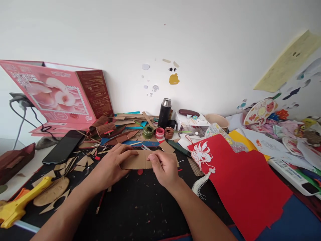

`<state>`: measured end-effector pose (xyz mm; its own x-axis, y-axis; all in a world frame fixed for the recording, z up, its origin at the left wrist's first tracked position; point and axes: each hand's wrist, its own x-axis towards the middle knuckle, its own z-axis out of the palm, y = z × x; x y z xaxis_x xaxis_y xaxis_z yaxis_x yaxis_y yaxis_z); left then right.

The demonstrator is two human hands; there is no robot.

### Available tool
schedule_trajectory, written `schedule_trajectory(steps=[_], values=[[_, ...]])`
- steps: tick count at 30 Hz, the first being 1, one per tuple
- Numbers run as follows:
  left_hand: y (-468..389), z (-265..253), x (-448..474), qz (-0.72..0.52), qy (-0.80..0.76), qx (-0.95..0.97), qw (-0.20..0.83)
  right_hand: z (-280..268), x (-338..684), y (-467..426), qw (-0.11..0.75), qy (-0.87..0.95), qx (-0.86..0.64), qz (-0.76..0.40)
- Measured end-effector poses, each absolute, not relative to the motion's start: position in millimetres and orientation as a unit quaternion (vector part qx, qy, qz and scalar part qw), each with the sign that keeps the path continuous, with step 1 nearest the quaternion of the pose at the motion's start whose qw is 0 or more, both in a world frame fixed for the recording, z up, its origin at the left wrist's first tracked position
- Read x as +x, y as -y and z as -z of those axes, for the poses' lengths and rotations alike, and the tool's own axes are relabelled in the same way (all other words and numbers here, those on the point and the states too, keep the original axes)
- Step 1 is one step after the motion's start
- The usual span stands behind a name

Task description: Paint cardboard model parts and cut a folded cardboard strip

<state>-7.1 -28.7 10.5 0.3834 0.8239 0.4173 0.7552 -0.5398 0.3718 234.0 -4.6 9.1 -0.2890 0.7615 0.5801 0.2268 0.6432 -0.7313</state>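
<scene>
A strip of brown corrugated cardboard (136,161) lies crosswise before me, with a faint upright line near its middle. My left hand (115,161) grips its left end, fingers over the top and thumb at the near edge. Closed over the right part is my right hand (166,169), its thumb and forefinger pinched at the line. Whatever sits inside that pinch is hidden. Just behind the strip are a dark green utility knife (179,148) and open paint jars, one green (147,132), one red (159,133) and one brown (169,133).
Cardboard scraps (84,161), a phone (64,147) and a yellow glue gun (26,202) lie on the left. A black flask (165,113) stands by the wall. Red paper (245,180) covers the right side, beside a tasselled ornament (202,182). A pink box (57,97) stands back left.
</scene>
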Motion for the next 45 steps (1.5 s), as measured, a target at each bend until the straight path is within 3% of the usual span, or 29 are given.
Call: schedule_trajectory(steps=[11, 19, 23, 32, 38, 45], values=[[39, -18, -6, -0.308, -0.450, 0.816, 0.193, -18, 237, -1, 0.462, 0.772, -0.338, -0.276], [38, -28, -11, -0.394, -0.538, 0.697, 0.262, -15, 234, -2, 0.416, 0.815, -0.313, -0.255], [38, -28, -12, -0.419, -0.542, 0.660, 0.307, -13, 232, 0, 0.374, 0.815, -0.325, -0.301], [33, -28, 4, -0.515, -0.564, 0.582, 0.279, -9, 231, -1, 0.355, 0.780, -0.373, -0.357], [21, -21, -3, -0.629, -0.523, 0.344, 0.461, -3, 227, -2, 0.379, 0.740, -0.422, -0.361], [25, -26, -1, -0.610, -0.449, 0.332, 0.562, 4, 228, -12, 0.425, 0.691, -0.438, -0.388]])
